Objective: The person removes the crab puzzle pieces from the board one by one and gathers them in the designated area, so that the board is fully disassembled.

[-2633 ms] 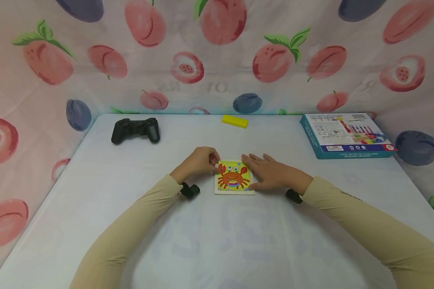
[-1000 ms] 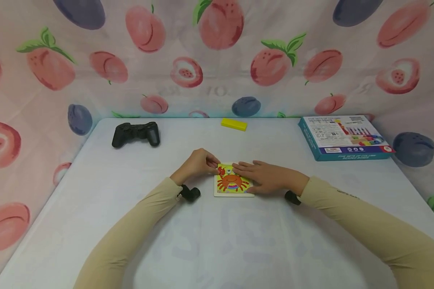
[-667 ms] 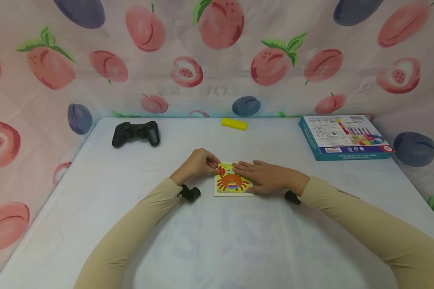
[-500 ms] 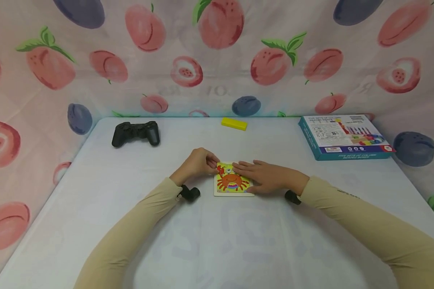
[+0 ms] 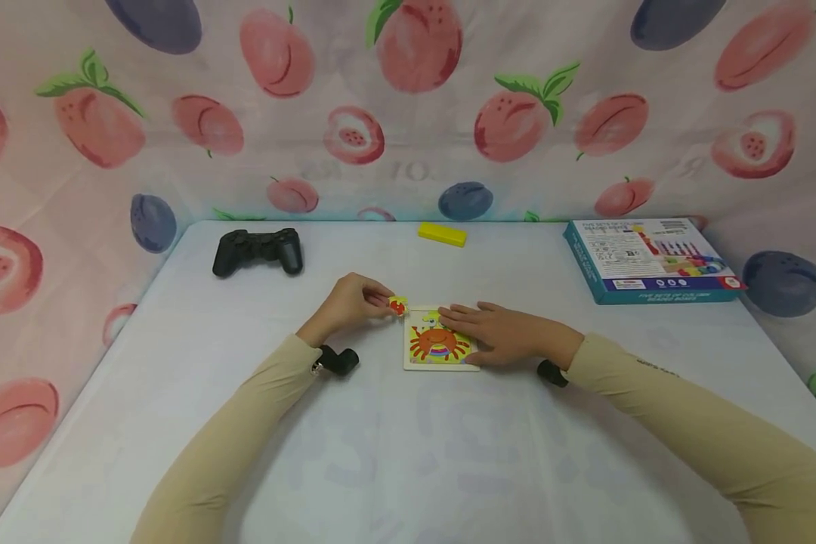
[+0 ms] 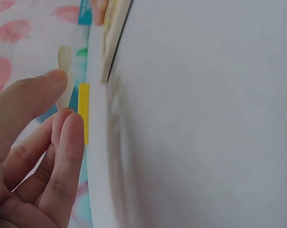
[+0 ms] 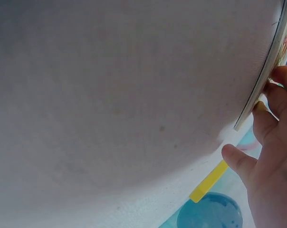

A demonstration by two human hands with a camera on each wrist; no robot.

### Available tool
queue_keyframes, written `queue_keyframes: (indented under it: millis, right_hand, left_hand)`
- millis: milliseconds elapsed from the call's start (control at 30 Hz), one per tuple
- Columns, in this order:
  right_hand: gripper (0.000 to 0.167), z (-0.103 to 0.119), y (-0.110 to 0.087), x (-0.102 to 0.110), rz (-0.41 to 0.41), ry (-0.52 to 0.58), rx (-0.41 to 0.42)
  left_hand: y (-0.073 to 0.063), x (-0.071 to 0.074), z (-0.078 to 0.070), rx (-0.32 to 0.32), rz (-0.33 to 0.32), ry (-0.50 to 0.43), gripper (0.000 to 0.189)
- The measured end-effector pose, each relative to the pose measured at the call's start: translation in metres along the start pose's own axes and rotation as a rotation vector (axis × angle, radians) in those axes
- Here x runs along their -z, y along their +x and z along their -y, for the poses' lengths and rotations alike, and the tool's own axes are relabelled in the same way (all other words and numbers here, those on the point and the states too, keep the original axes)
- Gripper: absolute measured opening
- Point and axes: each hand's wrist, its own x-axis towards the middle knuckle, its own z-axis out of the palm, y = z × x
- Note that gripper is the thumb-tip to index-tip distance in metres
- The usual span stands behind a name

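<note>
A small puzzle piece [image 5: 397,305] with a red claw on yellow is pinched between the thumb and fingertips of my left hand [image 5: 350,306]. It is up off the board, just beyond the upper left corner of the square crab puzzle [image 5: 440,347]. In the left wrist view the piece [image 6: 64,58] appears edge-on as a pale wavy strip. My right hand [image 5: 506,332] lies with extended fingers over the right part of the puzzle, hiding its upper right area. From the right wrist, the board's edge [image 7: 260,88] shows beside those fingers.
A black game controller [image 5: 257,251] sits at the back left of the white table [image 5: 408,453]. Near the back edge lies a yellow block [image 5: 442,234]. A teal and white box [image 5: 653,261] occupies the back right, and a fruit-print cloth [image 5: 408,128] hangs behind.
My left hand has lifted the claw piece out of the puzzle's upper left corner and moved it left and back. Earlier, my right hand slid further left onto the puzzle; since then it stays put.
</note>
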Motion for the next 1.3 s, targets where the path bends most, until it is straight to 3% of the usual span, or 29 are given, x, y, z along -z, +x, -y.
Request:
queue_keyframes:
  millis: [333, 633, 900, 1067, 1300]
  right_hand:
    - [0.075, 0.003, -0.003, 0.002, -0.044, -0.048, 0.035]
    - [0.073, 0.003, -0.001, -0.001, -0.093, -0.107, 0.058]
    - [0.075, 0.004, -0.001, -0.003, -0.081, -0.144, 0.023]
    - [0.074, 0.003, -0.002, -0.004, -0.091, -0.135, 0.034]
    - [0.075, 0.003, -0.002, -0.003, -0.080, -0.127, 0.020]
  left_hand:
    - [0.004, 0.015, 0.017, 0.056, -0.085, -0.044, 0.031]
    - [0.013, 0.021, 0.025, 0.113, -0.115, -0.047, 0.034]
    - [0.020, 0.025, 0.029, 0.199, -0.130, -0.055, 0.033]
    - [0.015, 0.029, 0.034, 0.233, -0.133, -0.053, 0.032]
    - [-0.006, 0.045, 0.045, 0.230, -0.114, -0.029, 0.033]
